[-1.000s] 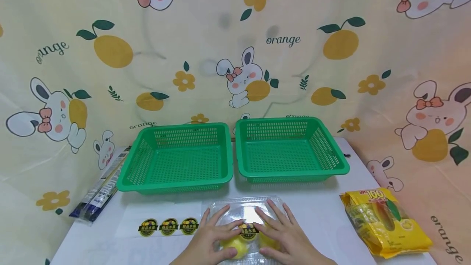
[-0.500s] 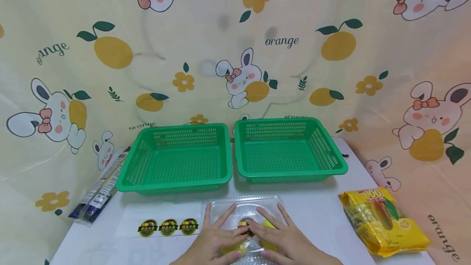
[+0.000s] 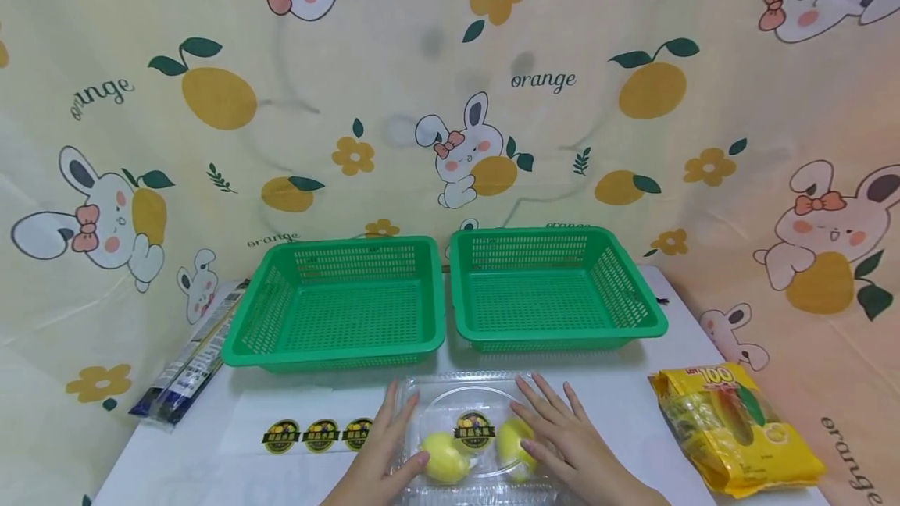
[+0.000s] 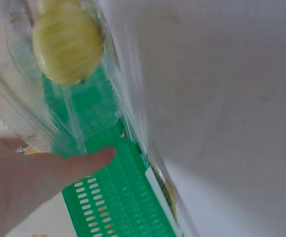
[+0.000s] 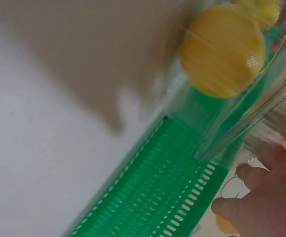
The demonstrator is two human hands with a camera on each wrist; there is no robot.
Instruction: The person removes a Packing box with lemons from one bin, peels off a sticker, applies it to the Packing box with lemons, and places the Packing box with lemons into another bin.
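Observation:
A clear plastic clamshell box (image 3: 460, 395) stands at the table's front middle with its lid down. Two lemons, a left one (image 3: 446, 459) and a right one (image 3: 516, 447), show through the lid. Between them a round black-and-gold sticker (image 3: 474, 429) is on the lid. My left hand (image 3: 380, 447) lies along the box's left edge, fingers extended. Along the right side, my right hand (image 3: 569, 443) rests with spread, straight fingers. In the wrist views, a lemon (image 4: 69, 44) and another lemon (image 5: 224, 52) appear through the blurred plastic walls.
Left of the box lies a white sheet (image 3: 270, 404) with several round stickers. Behind stand two green baskets, a left one (image 3: 337, 356) and a right one (image 3: 562, 330). Dark packets (image 3: 193, 358) lie at the far left, a yellow candy bag (image 3: 738, 428) at the right.
Both hands have moved apart, from over the sticker on the lid to the box's left and right sides. The sticker and lemons are more exposed now.

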